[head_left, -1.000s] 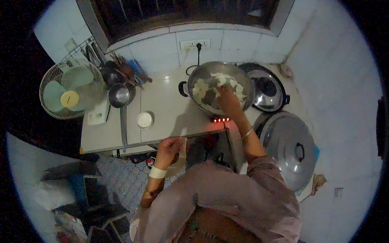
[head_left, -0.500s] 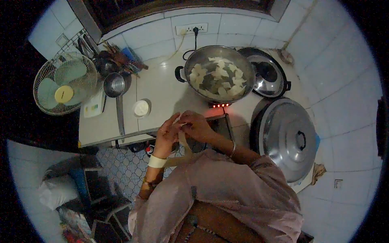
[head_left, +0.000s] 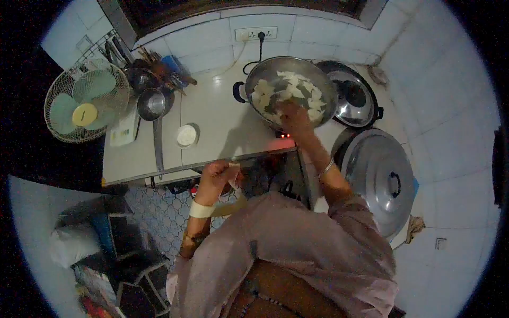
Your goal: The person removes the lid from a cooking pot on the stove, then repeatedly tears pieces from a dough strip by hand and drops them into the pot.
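My left hand (head_left: 213,180) is at the counter's front edge, its fingers closed on the end of a long, pale dough strip (head_left: 202,210). The strip also wraps around my left wrist and hangs in a loop below the hand. My right hand (head_left: 295,120) reaches over the near side of a large metal pot (head_left: 260,70). Its fingers are blurred, so whether they hold anything cannot be made out. Torn flat dough pieces (head_left: 289,80) float in the pot's liquid.
Red lights glow on the cooker (head_left: 285,136) below the pot. To the right are a dark-rimmed lid (head_left: 360,112) and a big domed lid (head_left: 374,159). Leftward stand a small white bowl (head_left: 186,137), a metal ladle (head_left: 158,139) and a fan (head_left: 85,100).
My right hand has left my left hand and moved up and right over the pot. My left hand has dropped slightly, still holding the dough strip.
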A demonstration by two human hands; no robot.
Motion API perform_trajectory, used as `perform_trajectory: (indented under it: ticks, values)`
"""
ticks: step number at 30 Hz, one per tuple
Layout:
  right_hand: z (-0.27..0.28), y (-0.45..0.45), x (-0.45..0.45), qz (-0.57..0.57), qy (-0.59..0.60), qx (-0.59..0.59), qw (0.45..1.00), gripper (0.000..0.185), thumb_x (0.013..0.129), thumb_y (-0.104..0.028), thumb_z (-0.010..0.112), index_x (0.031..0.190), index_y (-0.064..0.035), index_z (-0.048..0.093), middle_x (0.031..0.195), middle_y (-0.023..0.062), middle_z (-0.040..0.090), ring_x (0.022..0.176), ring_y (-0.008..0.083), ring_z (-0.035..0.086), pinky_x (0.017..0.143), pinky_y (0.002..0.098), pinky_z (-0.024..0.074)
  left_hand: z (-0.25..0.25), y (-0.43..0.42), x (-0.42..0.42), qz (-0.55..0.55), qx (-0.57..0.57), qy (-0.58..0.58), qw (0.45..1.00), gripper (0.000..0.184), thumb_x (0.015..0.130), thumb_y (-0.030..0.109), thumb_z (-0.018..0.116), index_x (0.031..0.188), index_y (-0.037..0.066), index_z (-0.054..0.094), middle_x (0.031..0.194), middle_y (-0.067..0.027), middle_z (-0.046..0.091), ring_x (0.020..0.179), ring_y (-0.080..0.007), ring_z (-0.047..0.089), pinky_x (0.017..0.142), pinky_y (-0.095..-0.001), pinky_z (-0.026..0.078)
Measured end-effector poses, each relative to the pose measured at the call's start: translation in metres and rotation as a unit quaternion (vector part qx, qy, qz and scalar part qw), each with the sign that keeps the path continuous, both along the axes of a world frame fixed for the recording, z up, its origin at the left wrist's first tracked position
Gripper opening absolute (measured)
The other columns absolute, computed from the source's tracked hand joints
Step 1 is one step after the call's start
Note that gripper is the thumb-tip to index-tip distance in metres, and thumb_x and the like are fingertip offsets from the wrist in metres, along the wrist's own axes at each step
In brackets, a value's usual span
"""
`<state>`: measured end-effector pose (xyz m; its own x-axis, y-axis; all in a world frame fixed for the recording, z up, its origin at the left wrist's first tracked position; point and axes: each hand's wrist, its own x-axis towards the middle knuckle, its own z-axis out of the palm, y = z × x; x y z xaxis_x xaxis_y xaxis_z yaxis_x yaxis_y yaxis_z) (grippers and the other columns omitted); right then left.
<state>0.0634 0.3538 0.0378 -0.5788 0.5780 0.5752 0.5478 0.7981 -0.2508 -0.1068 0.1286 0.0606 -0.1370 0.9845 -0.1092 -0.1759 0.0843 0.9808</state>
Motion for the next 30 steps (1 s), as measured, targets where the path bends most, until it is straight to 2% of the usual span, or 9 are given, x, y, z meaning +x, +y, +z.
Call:
perform_trajectory:
  ticks: [4, 6, 9, 13, 15, 18, 20, 25, 30]
  values:
    - [0.008, 0.031, 0.014, 0.0, -0.091, 0.037, 0.995, 0.024, 0.072, -0.009, 0.056, 0.096, -0.0061, 0.06, 0.091, 0.0137, 0.058, 0.08, 0.0284, 0.058, 0.07, 0.0349, 0.0458, -0.004, 0.006, 0.001, 0.078, -0.042, 0.014, 0.996, 0.015, 0.084, 0.009, 0.05, 0.082, -0.003, 0.059, 0.07, -0.0044, 0.058, 0.06, -0.0109, 0.053, 0.057, -0.0222, 0.043]
    - [0.031, 0.003, 0.008, 0.028, 0.068, -0.151, 0.986, 0.024, 0.076, -0.018, 0.057, 0.094, -0.0032, 0.059, 0.092, 0.0139, 0.057, 0.077, 0.0251, 0.058, 0.068, 0.0338, 0.0454, 0.002, 0.008, 0.006, 0.101, 0.0, -0.029, 0.994, 0.021, 0.088, 0.013, 0.043, 0.091, -0.002, 0.057, 0.077, -0.0073, 0.061, 0.066, -0.0134, 0.058, 0.058, -0.0233, 0.046]
    - [0.02, -0.049, -0.013, 0.167, 0.017, -0.318, 0.933, 0.029, 0.076, -0.016, 0.057, 0.103, -0.006, 0.058, 0.083, 0.0143, 0.056, 0.07, 0.0243, 0.056, 0.068, 0.034, 0.0459, -0.022, 0.015, 0.005, 0.125, -0.007, -0.102, 0.987, 0.023, 0.088, 0.017, 0.045, 0.098, -0.001, 0.056, 0.078, -0.006, 0.061, 0.066, -0.0105, 0.057, 0.055, -0.0201, 0.044]
    - [0.028, -0.105, -0.041, 0.244, -0.035, -0.413, 0.877, 0.025, 0.076, -0.019, 0.06, 0.097, -0.0042, 0.06, 0.081, 0.0129, 0.056, 0.07, 0.0216, 0.056, 0.066, 0.032, 0.0453, -0.002, 0.015, 0.002, 0.065, -0.038, 0.084, 0.994, 0.027, 0.09, 0.021, 0.044, 0.104, 0.002, 0.055, 0.081, -0.0041, 0.06, 0.068, -0.0077, 0.056, 0.052, -0.0167, 0.04]
    - [0.008, -0.111, -0.049, 0.225, 0.134, -0.431, 0.864, 0.022, 0.074, -0.018, 0.062, 0.089, -0.0028, 0.062, 0.078, 0.0114, 0.056, 0.071, 0.0213, 0.057, 0.064, 0.0306, 0.0454, 0.008, 0.015, 0.014, 0.08, 0.006, -0.039, 0.996, 0.027, 0.09, 0.021, 0.044, 0.105, 0.001, 0.054, 0.081, -0.0029, 0.059, 0.068, -0.0075, 0.055, 0.052, -0.0185, 0.041]
    - [0.021, -0.112, -0.042, 0.17, 0.127, -0.523, 0.826, 0.018, 0.072, -0.017, 0.064, 0.082, -0.0019, 0.062, 0.079, 0.0115, 0.057, 0.072, 0.0202, 0.057, 0.063, 0.0292, 0.0452, 0.007, 0.017, 0.017, 0.145, 0.012, -0.197, 0.97, 0.025, 0.088, 0.019, 0.047, 0.104, 0.0, 0.054, 0.08, -0.0018, 0.058, 0.065, -0.0075, 0.052, 0.054, -0.0207, 0.041]
    - [0.009, -0.11, -0.04, 0.184, 0.122, -0.512, 0.83, 0.018, 0.073, -0.016, 0.062, 0.084, -0.0023, 0.062, 0.082, 0.0118, 0.057, 0.074, 0.0218, 0.057, 0.064, 0.031, 0.0456, -0.022, 0.012, 0.002, 0.041, 0.03, 0.07, 0.996, 0.02, 0.085, 0.013, 0.051, 0.099, -0.001, 0.055, 0.076, -0.0024, 0.058, 0.064, -0.0094, 0.053, 0.057, -0.0232, 0.043]
    - [0.012, -0.098, -0.033, 0.244, 0.028, -0.248, 0.937, 0.018, 0.075, -0.015, 0.057, 0.089, -0.0047, 0.06, 0.09, 0.0131, 0.058, 0.077, 0.0284, 0.057, 0.067, 0.0383, 0.0464, 0.007, 0.006, -0.001, -0.042, -0.021, 0.081, 0.996, 0.012, 0.082, 0.007, 0.053, 0.088, -0.003, 0.057, 0.068, -0.0052, 0.058, 0.062, -0.0115, 0.055, 0.057, -0.0233, 0.044]
    - [0.012, -0.028, -0.008, 0.0, 0.01, -0.123, 0.992, 0.016, 0.075, -0.011, 0.054, 0.089, -0.0058, 0.06, 0.085, 0.0134, 0.059, 0.079, 0.0309, 0.057, 0.07, 0.0383, 0.0463, 0.008, 0.004, 0.004, -0.04, 0.005, 0.051, 0.998, 0.011, 0.082, 0.005, 0.052, 0.086, -0.003, 0.057, 0.067, -0.0063, 0.058, 0.059, -0.0125, 0.056, 0.052, -0.0232, 0.043]
